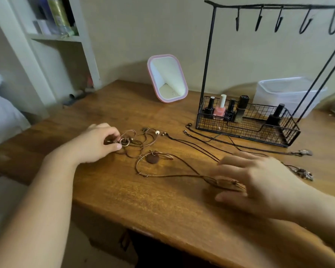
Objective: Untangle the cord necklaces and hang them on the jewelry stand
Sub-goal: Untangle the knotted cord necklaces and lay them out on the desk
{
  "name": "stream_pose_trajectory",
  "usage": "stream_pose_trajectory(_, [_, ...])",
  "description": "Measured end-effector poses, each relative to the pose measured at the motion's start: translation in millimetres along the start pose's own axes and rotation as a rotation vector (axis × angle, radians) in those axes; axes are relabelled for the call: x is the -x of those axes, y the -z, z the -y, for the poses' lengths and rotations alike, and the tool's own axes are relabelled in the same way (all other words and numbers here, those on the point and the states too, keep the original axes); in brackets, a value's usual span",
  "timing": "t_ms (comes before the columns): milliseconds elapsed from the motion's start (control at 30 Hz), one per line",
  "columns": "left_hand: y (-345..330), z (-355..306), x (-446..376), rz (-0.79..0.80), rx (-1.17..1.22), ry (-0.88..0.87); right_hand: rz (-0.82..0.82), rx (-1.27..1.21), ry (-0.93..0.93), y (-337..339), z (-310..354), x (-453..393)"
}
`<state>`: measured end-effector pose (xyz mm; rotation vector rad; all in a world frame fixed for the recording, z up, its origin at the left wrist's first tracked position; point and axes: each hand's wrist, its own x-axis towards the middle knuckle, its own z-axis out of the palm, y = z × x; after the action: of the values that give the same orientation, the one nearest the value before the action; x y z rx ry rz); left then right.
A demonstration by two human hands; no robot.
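Fingers of my left hand pinch a ring in the tangled brown cord necklaces on the tabletop.
My right hand blurs, fingers spread loosely, over a brown cord's end; I can't tell if it touches. Black cord necklaces lie beyond those fingers, before the jewelry stand, hooks bare.

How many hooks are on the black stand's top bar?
5 hooks show, hanging in a row along the top bar of the jewelry stand, all bare. The bar runs off the picture's right edge, so more may be hidden.
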<state>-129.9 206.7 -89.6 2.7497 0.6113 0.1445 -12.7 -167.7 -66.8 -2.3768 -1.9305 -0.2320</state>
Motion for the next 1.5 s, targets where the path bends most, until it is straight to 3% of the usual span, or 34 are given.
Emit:
stream_pose_trajectory(100, [0, 1, 3, -0.099, -0.058, 0.071, -0.045, 0.020, -0.066, -27, 13, -51])
stream_pose_trajectory(267, [16, -5, 12, -0.285, 0.208, 0.169, -0.098, -0.064, -0.140, -48, 20, -111])
stream_pose_trajectory(367, [33, -5, 16, -0.334, 0.402, 0.138, -0.131, -0.047, -0.189, -54, 18, -134])
stream_pose_trajectory(500, [57, -23, 28, -0.266, 0.552, -0.010, -0.130, -0.055, -0.333, -54, 14, -155])
stream_pose_trajectory(600, [73, -48, 37, -0.200, 0.579, -0.151, -0.350, -0.627, -0.340, -37, 22, -162])
stream_pose_trajectory(667, [81, -60, 40, -0.150, 0.616, -0.244, -0.262, -0.890, -0.196, -21, 37, -165])
stream_pose_trajectory(800, [88, -63, 39, -0.061, 0.762, -0.320, -0.035, -0.743, -0.078, -12, 41, -160])
stream_pose_trajectory(967, [83, -53, 33, -0.009, 0.987, -0.317, 0.091, -1.349, -0.044, -22, 31, -138])
stream_pose_trajectory(1100, [79, -58, 29, 0.006, 1.022, -0.351, 0.171, -1.184, 0.058, -38, 55, -141])
stream_pose_trajectory(1300, [78, -29, 34, 0.039, 0.968, -0.254, -0.019, -1.450, -0.063, -26, 9, -118])
stream_pose_trajectory(1500, [43, -49, 32, 0.330, 0.590, -0.185, -0.701, -1.446, -0.203, 66, -15, -111])
